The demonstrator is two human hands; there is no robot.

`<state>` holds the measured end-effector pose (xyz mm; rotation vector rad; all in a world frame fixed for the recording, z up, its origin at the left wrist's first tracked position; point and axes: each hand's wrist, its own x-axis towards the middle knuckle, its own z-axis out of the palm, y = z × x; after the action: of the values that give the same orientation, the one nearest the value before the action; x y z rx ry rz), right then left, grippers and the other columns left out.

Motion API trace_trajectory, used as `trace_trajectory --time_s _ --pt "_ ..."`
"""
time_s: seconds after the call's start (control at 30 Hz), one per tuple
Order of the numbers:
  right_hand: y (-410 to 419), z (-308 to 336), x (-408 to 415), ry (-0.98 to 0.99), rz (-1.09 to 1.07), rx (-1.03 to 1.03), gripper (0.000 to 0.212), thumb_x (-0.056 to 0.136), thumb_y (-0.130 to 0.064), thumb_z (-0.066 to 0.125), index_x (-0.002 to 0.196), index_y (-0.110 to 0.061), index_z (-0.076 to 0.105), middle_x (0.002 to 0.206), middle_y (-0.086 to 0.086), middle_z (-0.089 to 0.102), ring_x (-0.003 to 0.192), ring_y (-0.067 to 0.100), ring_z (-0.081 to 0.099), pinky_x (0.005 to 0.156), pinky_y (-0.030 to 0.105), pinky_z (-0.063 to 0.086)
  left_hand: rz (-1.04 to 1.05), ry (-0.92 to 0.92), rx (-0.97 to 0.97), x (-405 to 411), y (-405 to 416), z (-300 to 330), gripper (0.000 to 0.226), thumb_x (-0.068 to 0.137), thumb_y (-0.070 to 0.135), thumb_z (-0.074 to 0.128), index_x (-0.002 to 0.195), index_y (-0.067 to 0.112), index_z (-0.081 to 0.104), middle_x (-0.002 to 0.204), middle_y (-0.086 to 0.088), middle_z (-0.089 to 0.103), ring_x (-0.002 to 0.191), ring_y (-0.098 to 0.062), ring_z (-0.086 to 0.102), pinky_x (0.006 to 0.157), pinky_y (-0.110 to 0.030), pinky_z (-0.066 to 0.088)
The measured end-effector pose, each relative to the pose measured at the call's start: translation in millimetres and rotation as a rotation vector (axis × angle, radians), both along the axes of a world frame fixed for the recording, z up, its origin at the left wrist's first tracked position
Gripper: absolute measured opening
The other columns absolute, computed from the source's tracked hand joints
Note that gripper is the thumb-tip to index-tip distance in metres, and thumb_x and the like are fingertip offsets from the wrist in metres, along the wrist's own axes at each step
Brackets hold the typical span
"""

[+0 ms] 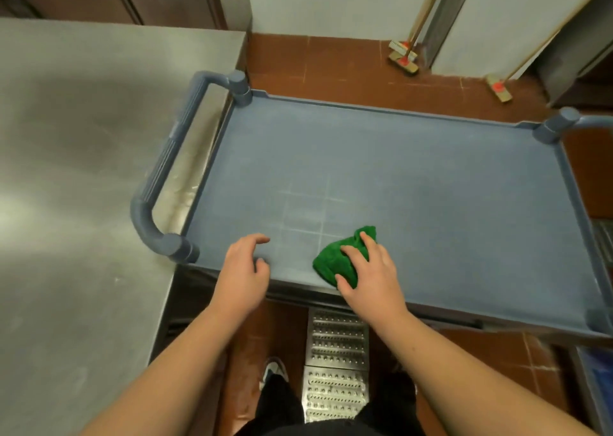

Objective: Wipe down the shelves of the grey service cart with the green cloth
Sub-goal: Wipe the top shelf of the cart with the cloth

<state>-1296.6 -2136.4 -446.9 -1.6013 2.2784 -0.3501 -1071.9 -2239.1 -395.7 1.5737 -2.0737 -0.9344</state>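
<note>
- One cloth (341, 263), bunched on the cart shelf (414, 183): likely soft, light; best pressed flat from above.
- Right hand (368, 269) fingers spread over it.
- Left hand (243, 266) loosely curled, empty.

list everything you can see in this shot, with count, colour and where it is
grey plastic service cart: 1, blue-grey, centre, top shelf in view, handle at its left end
crumpled green cloth: 1, green, on the top shelf near its front edge
stainless steel counter: 1, silver, left, beside the cart's handle
wooden-handled brooms: 2, tan heads with red fittings, leaning on the far white wall
perforated metal floor grate: 1, silver, in the brown tiled floor below the cart's front edge
shoe: 1, white and dark, on the floor beside the grate
left hand: 1, at the shelf's front edge, fingers loosely curled, holding nothing
right hand: 1, pressing on the green cloth
</note>
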Motion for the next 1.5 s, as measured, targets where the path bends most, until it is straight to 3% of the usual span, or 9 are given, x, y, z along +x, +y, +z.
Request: trace_trajectory --time_s 0.17,0.43,0.53,0.9,1.1,1.17,1.27,1.37,1.5 --pt "-56.8 6.1 88.2 -0.013 0.03 0.062 0.061 0.081 -0.052 0.065 0.136 -0.03 0.052 0.159 0.009 0.026 0.141 0.034 0.029 0.116 0.05 0.029 0.036 0.06 0.047 52.7 -21.3 1.4 0.04 0.085 0.002 0.049 0.12 0.022 0.054 0.117 0.01 0.054 0.108 -0.016 0.054 0.1 -0.032 0.041" --pt "-124.3 10.7 181.3 -0.068 0.192 0.009 0.052 0.083 -0.041 0.068 0.131 -0.028 0.056 0.16 0.005 0.027 0.141 0.032 0.029 0.117 0.048 0.029 0.089 0.066 0.061 102.2 -15.9 -9.2 0.044 0.08 -0.002 0.049 0.116 0.022 0.056 0.109 0.009 0.055 0.099 0.002 0.047 0.087 -0.004 0.035" --pt "-126.4 11.0 182.0 -0.05 0.207 -0.023 0.046 0.083 -0.038 0.067 0.127 -0.027 0.058 0.159 0.004 0.03 0.139 0.031 0.033 0.114 0.047 0.033 0.048 0.034 0.049 104.6 -15.6 -11.0 0.043 0.081 0.0 0.051 0.117 0.022 0.056 0.111 0.01 0.054 0.103 0.001 0.045 0.094 -0.014 0.036" --pt "-43.0 4.6 17.7 -0.048 -0.299 -0.025 0.043 0.086 -0.033 0.065 0.127 -0.023 0.058 0.157 0.009 0.032 0.133 0.032 0.039 0.109 0.044 0.039 -0.204 0.008 0.033 7.4 -0.6 -0.8 0.041 0.087 0.004 0.049 0.122 0.025 0.054 0.116 0.014 0.047 0.118 0.0 0.038 0.101 -0.017 0.029" --pt "33.2 6.0 -99.0 0.022 -0.543 -0.039 0.047 0.084 -0.031 0.07 0.129 -0.019 0.061 0.152 0.014 0.04 0.131 0.037 0.045 0.108 0.044 0.039 -0.291 -0.09 0.001 -80.8 10.4 -24.2 0.049 0.077 0.014 0.048 0.125 0.016 0.058 0.128 -0.004 0.058 0.126 -0.025 0.047 0.109 -0.031 0.032" --pt "51.5 5.5 -124.9 0.043 -0.571 -0.033 0.048 0.085 -0.032 0.069 0.131 -0.02 0.06 0.153 0.014 0.04 0.132 0.036 0.044 0.109 0.046 0.039 -0.32 -0.198 -0.025 -109.1 12.2 -31.5 0.057 0.078 0.025 0.047 0.135 0.021 0.053 0.142 -0.005 0.051 0.138 -0.029 0.037 0.114 -0.041 0.026" --pt "65.7 -2.7 -140.6 0.099 -0.552 -0.009 0.055 0.085 -0.04 0.067 0.136 -0.026 0.056 0.155 0.012 0.037 0.133 0.038 0.043 0.11 0.054 0.037 -0.393 -0.461 -0.063 -138.7 13.3 -41.1 0.07 0.085 0.049 0.055 0.149 0.039 0.028 0.161 -0.002 0.021 0.149 -0.029 0.008 0.115 -0.058 0.009" --pt "60.8 -13.3 -139.9 0.137 -0.532 0.054 0.059 0.086 -0.048 0.063 0.142 -0.033 0.05 0.161 0.006 0.029 0.138 0.042 0.036 0.112 0.063 0.025 -0.373 -0.627 0.028 -150.3 7.3 -52.4 0.08 0.082 0.073 0.043 0.149 0.052 0.004 0.163 0.002 -0.007 0.148 -0.03 -0.014 0.107 -0.071 0.0" --pt "44.4 -19.0 -146.1 0.154 -0.529 0.08 0.058 0.089 -0.048 0.06 0.144 -0.035 0.048 0.162 0.003 0.025 0.142 0.042 0.03 0.113 0.066 0.02 -0.362 -0.686 0.06 -151.2 1.3 -61.4 0.077 0.082 0.081 0.026 0.146 0.056 -0.008 0.162 0.005 -0.015 0.146 -0.031 -0.021 0.107 -0.073 -0.002"
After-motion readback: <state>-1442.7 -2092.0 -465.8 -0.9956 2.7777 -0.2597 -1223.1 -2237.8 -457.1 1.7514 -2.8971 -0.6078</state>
